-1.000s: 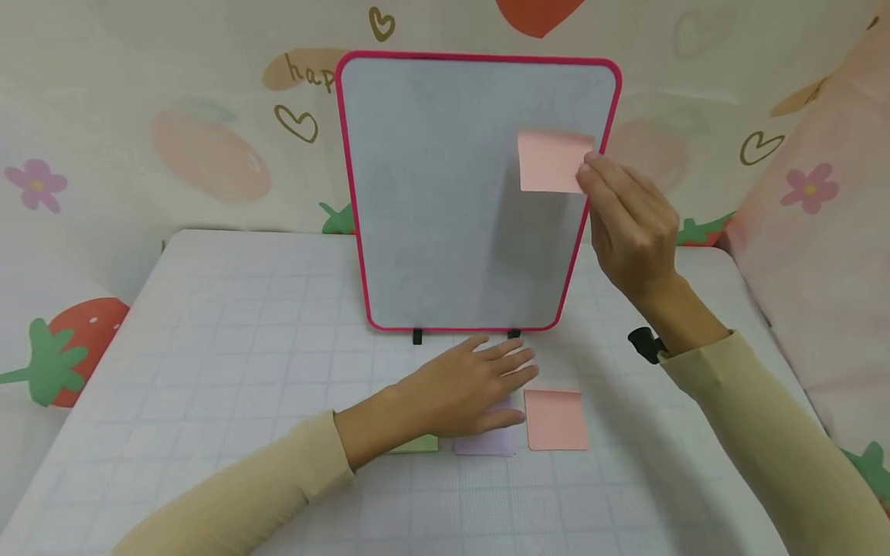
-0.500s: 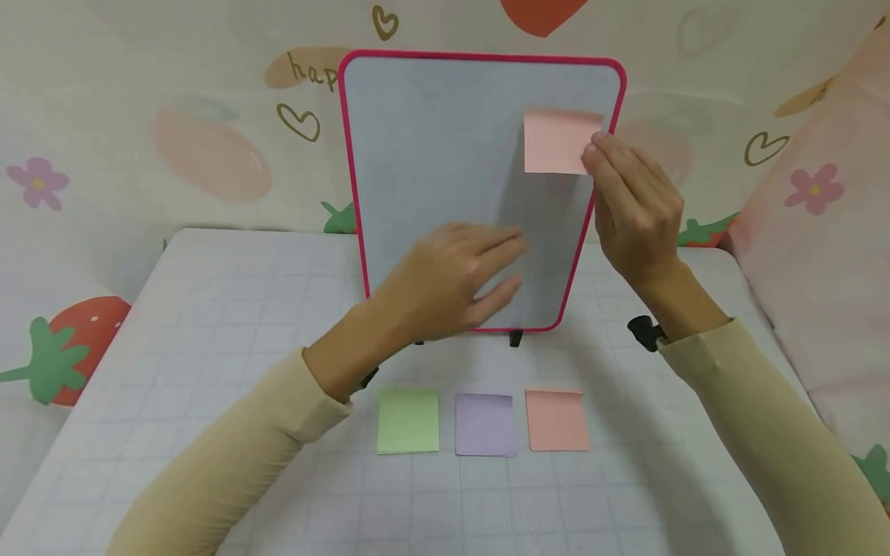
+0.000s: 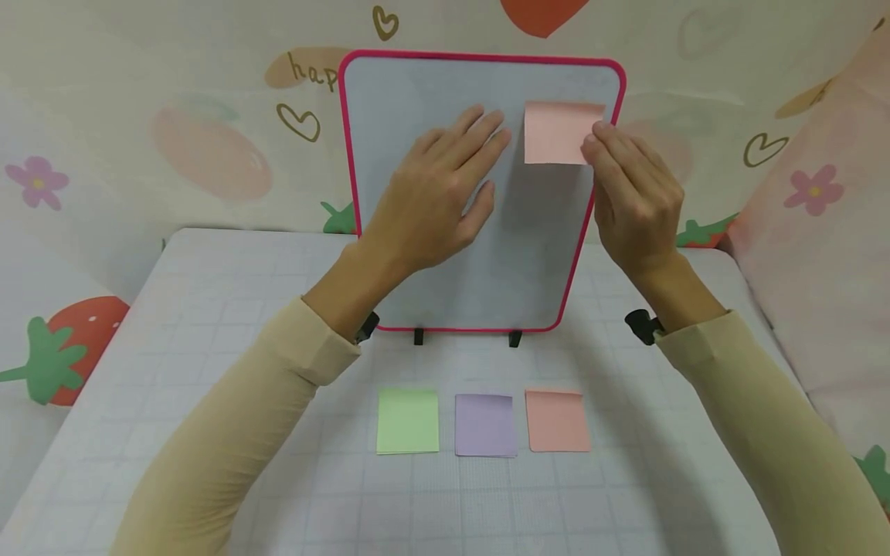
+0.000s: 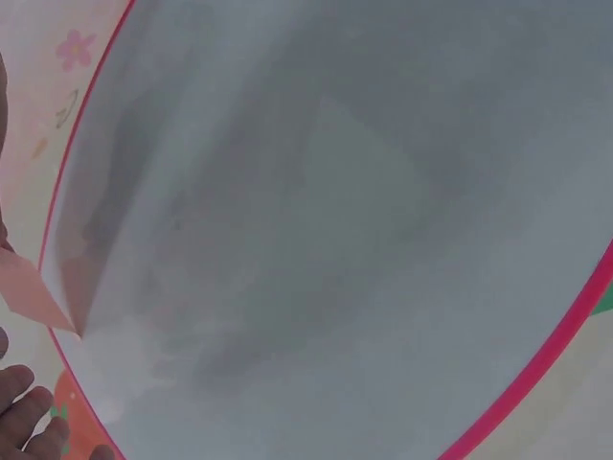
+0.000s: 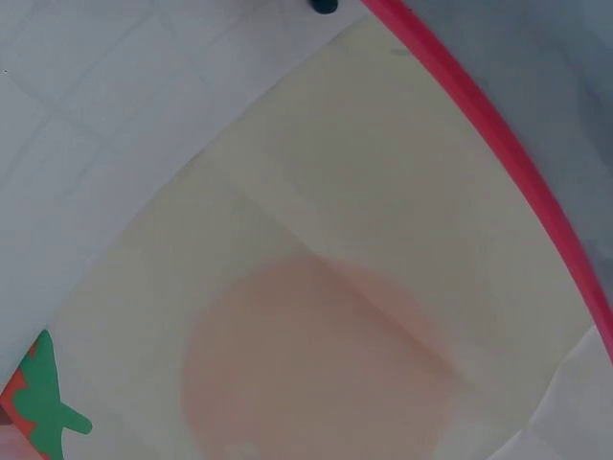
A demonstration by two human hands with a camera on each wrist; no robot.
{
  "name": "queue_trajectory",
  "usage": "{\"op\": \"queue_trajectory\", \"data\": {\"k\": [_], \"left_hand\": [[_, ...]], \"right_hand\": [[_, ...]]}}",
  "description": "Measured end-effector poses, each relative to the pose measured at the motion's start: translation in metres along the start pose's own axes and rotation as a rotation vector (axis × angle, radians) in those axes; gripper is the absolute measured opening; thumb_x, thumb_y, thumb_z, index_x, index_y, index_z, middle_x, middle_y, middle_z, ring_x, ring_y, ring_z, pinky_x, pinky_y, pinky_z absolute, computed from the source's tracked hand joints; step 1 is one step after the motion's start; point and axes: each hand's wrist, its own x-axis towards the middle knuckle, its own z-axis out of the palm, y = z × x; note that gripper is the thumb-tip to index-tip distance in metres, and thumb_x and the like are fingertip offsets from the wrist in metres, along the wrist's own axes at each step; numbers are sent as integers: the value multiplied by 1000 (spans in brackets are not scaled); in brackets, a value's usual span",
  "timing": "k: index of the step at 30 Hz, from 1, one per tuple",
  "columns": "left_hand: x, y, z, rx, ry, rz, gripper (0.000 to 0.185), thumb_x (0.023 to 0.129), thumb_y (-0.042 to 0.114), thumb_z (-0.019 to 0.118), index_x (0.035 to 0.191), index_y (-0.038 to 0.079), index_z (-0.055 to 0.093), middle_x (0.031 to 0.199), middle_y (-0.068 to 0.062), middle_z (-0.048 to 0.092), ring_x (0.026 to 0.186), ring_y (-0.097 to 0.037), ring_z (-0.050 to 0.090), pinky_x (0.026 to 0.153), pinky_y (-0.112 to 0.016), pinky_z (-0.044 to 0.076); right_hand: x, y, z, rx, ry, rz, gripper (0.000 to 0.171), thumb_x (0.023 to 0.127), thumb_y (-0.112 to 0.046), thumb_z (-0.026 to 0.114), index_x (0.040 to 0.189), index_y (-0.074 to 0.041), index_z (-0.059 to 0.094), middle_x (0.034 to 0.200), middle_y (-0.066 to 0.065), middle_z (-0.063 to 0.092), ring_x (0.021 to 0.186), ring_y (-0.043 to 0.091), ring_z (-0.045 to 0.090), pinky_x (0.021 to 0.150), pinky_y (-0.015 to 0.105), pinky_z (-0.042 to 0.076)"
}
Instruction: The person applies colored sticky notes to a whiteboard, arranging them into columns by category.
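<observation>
A whiteboard with a pink rim (image 3: pixel 354 201) stands upright on the table. My right hand (image 3: pixel 629 193) pinches the right edge of a pink sticky note (image 3: pixel 556 133) held against the board's upper right. My left hand (image 3: pixel 438 193) is raised in front of the board, fingers straight, fingertips (image 3: pixel 487 127) just left of the note. Whether it touches the board I cannot tell. The left wrist view shows the board's face (image 4: pixel 335 220) and a corner of the pink note (image 4: pixel 34 297). The right wrist view shows only the board's rim (image 5: pixel 479 125) and the wall.
Three sticky note pads lie in a row on the table before the board: green (image 3: pixel 408 421), purple (image 3: pixel 485 425), pink (image 3: pixel 557 420). A patterned wall stands behind, and a pink cushion (image 3: pixel 820 232) at the right. Two black feet (image 3: pixel 515 338) prop the board.
My left hand rose from the pads on the table up to the board beside the note. My right hand carried the pink note higher on the board.
</observation>
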Motion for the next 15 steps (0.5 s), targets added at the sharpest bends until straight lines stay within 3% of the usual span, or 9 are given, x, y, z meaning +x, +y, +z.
{"op": "queue_trajectory", "data": {"k": [15], "left_hand": [[18, -11, 4, 88, -103, -40, 52, 101, 18, 35, 151, 6, 42, 158, -8, 36, 149, -22, 26, 119, -40, 22]], "right_hand": [[10, -3, 2, 2, 46, 23, 15, 87, 7, 69, 101, 5, 74, 108, 18, 73, 101, 34, 70, 98, 43, 51]]}}
